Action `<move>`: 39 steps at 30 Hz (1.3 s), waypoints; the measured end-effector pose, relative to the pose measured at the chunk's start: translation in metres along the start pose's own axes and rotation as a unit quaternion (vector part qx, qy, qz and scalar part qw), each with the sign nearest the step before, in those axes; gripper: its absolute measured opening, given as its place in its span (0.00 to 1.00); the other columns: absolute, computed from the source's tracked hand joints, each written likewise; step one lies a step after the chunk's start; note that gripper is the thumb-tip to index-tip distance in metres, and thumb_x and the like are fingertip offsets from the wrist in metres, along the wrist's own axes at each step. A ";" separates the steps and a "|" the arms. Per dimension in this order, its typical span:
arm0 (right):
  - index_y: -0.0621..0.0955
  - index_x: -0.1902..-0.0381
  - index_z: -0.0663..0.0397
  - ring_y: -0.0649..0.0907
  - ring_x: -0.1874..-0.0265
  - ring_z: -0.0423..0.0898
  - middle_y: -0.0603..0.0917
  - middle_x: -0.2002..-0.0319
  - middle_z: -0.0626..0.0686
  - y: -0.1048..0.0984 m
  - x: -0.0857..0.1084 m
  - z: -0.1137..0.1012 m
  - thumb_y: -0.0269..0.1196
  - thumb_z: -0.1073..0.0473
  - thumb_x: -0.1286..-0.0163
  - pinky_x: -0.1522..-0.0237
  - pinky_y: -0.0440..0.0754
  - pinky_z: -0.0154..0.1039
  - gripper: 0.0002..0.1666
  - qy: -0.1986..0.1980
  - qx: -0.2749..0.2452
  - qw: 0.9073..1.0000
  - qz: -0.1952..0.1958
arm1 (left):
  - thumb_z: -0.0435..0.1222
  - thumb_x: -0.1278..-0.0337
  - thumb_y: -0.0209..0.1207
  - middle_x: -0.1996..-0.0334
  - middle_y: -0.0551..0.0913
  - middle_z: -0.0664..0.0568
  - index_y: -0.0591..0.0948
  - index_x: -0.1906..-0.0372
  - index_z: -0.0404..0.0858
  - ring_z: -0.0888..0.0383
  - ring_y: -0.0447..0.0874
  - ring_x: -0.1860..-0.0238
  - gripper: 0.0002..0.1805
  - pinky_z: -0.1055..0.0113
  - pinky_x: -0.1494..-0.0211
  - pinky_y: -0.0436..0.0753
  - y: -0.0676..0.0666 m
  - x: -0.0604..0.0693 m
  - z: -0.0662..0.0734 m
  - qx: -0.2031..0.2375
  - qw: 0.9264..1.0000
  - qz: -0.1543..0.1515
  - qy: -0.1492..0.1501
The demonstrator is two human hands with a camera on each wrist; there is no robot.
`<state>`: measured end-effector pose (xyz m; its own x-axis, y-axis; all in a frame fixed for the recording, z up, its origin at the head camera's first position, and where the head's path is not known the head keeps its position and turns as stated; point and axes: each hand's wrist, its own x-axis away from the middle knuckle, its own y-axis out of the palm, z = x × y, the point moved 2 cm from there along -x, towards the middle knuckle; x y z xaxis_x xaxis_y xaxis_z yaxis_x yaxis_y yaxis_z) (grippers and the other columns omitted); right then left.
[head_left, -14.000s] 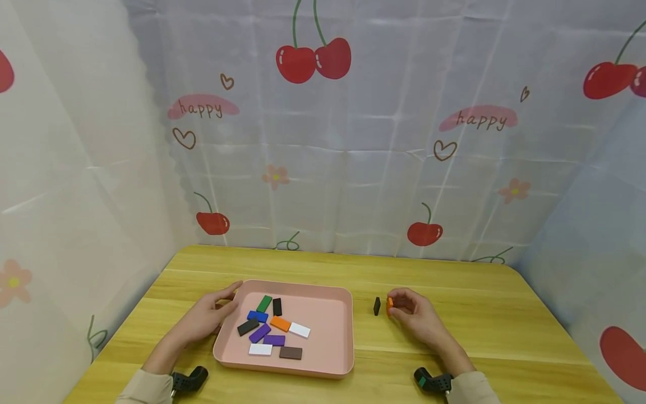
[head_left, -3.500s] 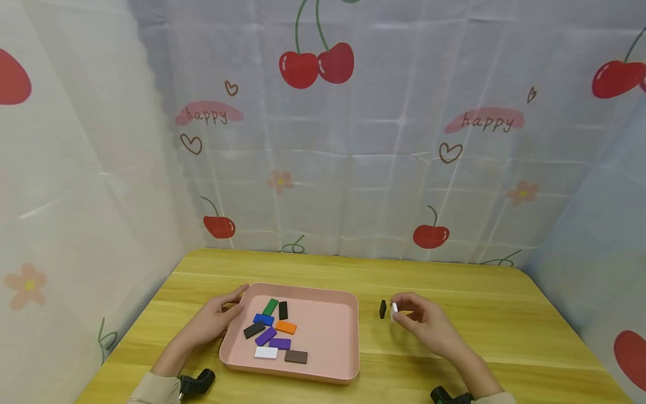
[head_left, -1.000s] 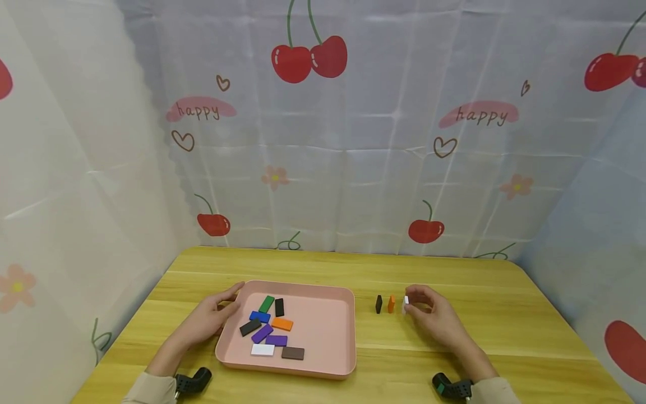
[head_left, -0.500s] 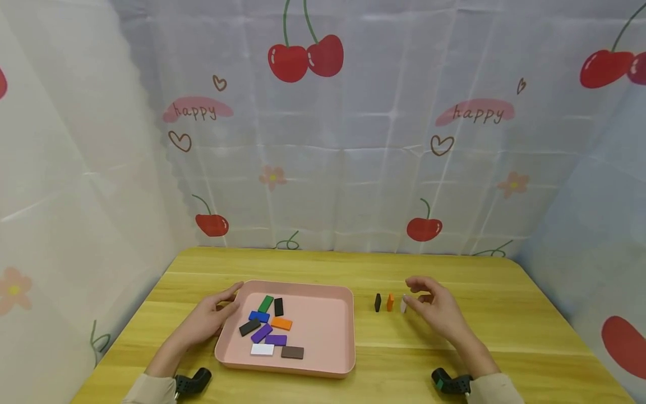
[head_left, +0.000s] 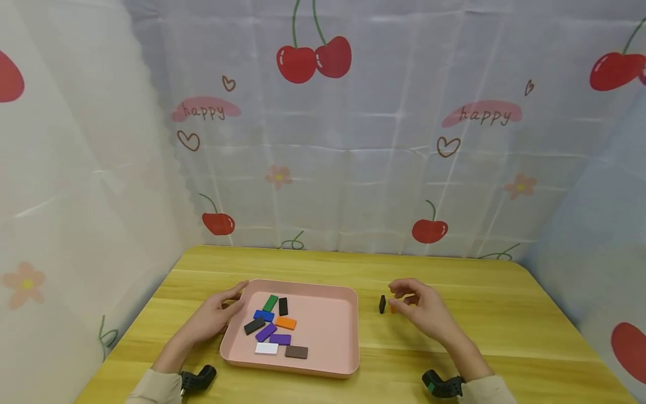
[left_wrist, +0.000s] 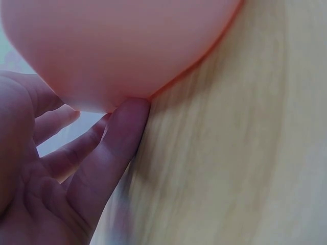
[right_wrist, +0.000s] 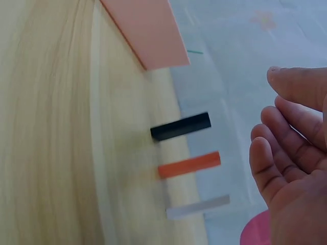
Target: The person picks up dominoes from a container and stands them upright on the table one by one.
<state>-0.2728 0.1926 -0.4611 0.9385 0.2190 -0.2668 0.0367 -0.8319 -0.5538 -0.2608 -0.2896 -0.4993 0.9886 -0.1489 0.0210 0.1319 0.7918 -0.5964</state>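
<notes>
My left hand (head_left: pixel 214 317) touches the left side of a pink tray (head_left: pixel 333 336); in the left wrist view its thumb (left_wrist: pixel 115 148) lies against the outer wall with the fingers extended. Right of the tray, a black domino (head_left: pixel 382 304), an orange domino (right_wrist: pixel 189 165) and a white domino (right_wrist: pixel 198 206) stand upright in a spaced row. My right hand (head_left: pixel 424 311) hovers by them with loosely bent fingers, holding nothing. From the head view it hides the white domino and part of the orange one.
Several dominoes lie flat in the tray, among them a green domino (head_left: pixel 270 303), an orange domino (head_left: pixel 286 323), a white domino (head_left: pixel 266 348) and a brown domino (head_left: pixel 296 352). The wooden table (head_left: pixel 454 275) ends at a cherry-print curtain (head_left: pixel 343 202).
A white domino has gone from the tray to the row's right end, after the orange one was stood up. My right hand has let go of it and moved left. The left hand stays.
</notes>
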 end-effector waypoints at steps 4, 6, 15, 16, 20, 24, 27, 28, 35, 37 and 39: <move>0.84 0.46 0.54 0.84 0.56 0.43 0.87 0.52 0.55 0.008 -0.002 -0.012 0.71 0.56 0.30 0.54 0.84 0.35 0.17 -0.002 -0.004 1.000 -0.023 | 0.44 0.20 0.53 0.23 0.68 0.42 0.66 0.21 0.54 0.43 0.77 0.33 0.29 0.57 0.41 0.86 0.001 0.001 -0.001 0.002 1.000 -0.002 -0.002; 0.84 0.47 0.52 0.85 0.56 0.44 0.87 0.52 0.55 0.012 -0.004 -0.017 0.71 0.55 0.30 0.55 0.84 0.35 0.16 -0.005 -0.007 0.999 -0.036 | 0.45 0.20 0.53 0.23 0.68 0.42 0.66 0.20 0.54 0.42 0.77 0.33 0.29 0.56 0.40 0.86 0.001 0.001 -0.002 0.002 1.000 -0.002 -0.002; 0.85 0.49 0.52 0.83 0.58 0.42 0.87 0.55 0.52 0.038 -0.020 -0.040 0.71 0.55 0.30 0.56 0.84 0.36 0.15 -0.038 -0.009 0.996 -0.078 | 0.46 0.21 0.54 0.25 0.70 0.39 0.66 0.21 0.55 0.42 0.77 0.33 0.29 0.58 0.41 0.86 0.001 0.000 -0.006 0.015 1.000 -0.004 0.000; 0.86 0.49 0.52 0.83 0.58 0.42 0.87 0.55 0.51 0.041 -0.022 -0.043 0.71 0.55 0.30 0.55 0.84 0.36 0.15 -0.043 -0.006 0.996 -0.080 | 0.46 0.22 0.54 0.25 0.70 0.39 0.66 0.21 0.55 0.42 0.77 0.32 0.29 0.57 0.40 0.86 0.001 0.000 -0.006 0.016 1.000 -0.004 0.001; 0.86 0.49 0.50 0.83 0.58 0.41 0.87 0.57 0.45 0.051 -0.029 -0.052 0.71 0.55 0.30 0.53 0.84 0.37 0.14 -0.056 -0.004 0.994 -0.092 | 0.46 0.22 0.55 0.27 0.72 0.39 0.66 0.21 0.55 0.42 0.77 0.32 0.30 0.54 0.38 0.85 0.001 0.000 -0.006 0.011 1.000 0.000 0.000; 0.86 0.48 0.51 0.83 0.58 0.42 0.86 0.57 0.45 0.059 -0.034 -0.062 0.71 0.56 0.30 0.53 0.84 0.37 0.14 -0.061 -0.010 0.992 -0.110 | 0.45 0.22 0.55 0.27 0.73 0.39 0.66 0.21 0.54 0.44 0.78 0.34 0.30 0.58 0.41 0.86 0.001 0.000 -0.006 0.011 1.000 0.001 -0.001; 0.85 0.48 0.51 0.83 0.58 0.42 0.86 0.57 0.46 0.065 -0.038 -0.068 0.70 0.54 0.30 0.53 0.83 0.37 0.15 -0.060 -0.009 0.991 -0.123 | 0.45 0.22 0.55 0.26 0.72 0.39 0.66 0.20 0.53 0.45 0.79 0.35 0.30 0.61 0.43 0.87 0.001 0.000 -0.006 0.013 1.000 -0.001 0.001; 0.85 0.48 0.51 0.83 0.58 0.42 0.86 0.57 0.46 0.068 -0.039 -0.069 0.70 0.54 0.30 0.53 0.83 0.37 0.15 -0.059 -0.009 0.990 -0.127 | 0.44 0.22 0.54 0.26 0.71 0.39 0.66 0.20 0.53 0.45 0.79 0.35 0.30 0.61 0.42 0.86 0.001 0.000 -0.006 0.012 1.000 -0.001 0.001; 0.86 0.48 0.49 0.82 0.58 0.41 0.86 0.57 0.45 0.082 -0.047 -0.076 0.70 0.53 0.29 0.53 0.83 0.36 0.14 -0.061 -0.002 0.987 -0.148 | 0.45 0.21 0.54 0.24 0.69 0.40 0.65 0.20 0.53 0.43 0.77 0.33 0.30 0.58 0.40 0.86 0.000 0.001 -0.005 0.009 1.000 0.000 0.000; 0.86 0.49 0.48 0.83 0.58 0.41 0.86 0.57 0.45 0.085 -0.049 -0.077 0.70 0.53 0.30 0.52 0.83 0.37 0.14 -0.061 0.000 0.987 -0.152 | 0.45 0.21 0.54 0.24 0.69 0.40 0.65 0.20 0.53 0.44 0.77 0.33 0.30 0.59 0.41 0.86 0.001 0.001 -0.005 0.011 1.000 -0.001 -0.001; 0.86 0.49 0.48 0.82 0.58 0.41 0.86 0.57 0.45 0.088 -0.051 -0.079 0.70 0.53 0.29 0.52 0.83 0.37 0.13 -0.061 0.001 0.986 -0.157 | 0.45 0.21 0.54 0.25 0.69 0.40 0.65 0.20 0.54 0.44 0.78 0.34 0.30 0.60 0.42 0.86 0.001 0.001 -0.005 0.013 1.000 -0.001 -0.002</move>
<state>-0.2903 0.0682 -0.4341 0.8326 0.5258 -0.1743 0.3187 -0.7120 -0.6257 -0.2602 -0.2917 -0.5035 0.9885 -0.1490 0.0249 0.1361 0.8063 -0.5756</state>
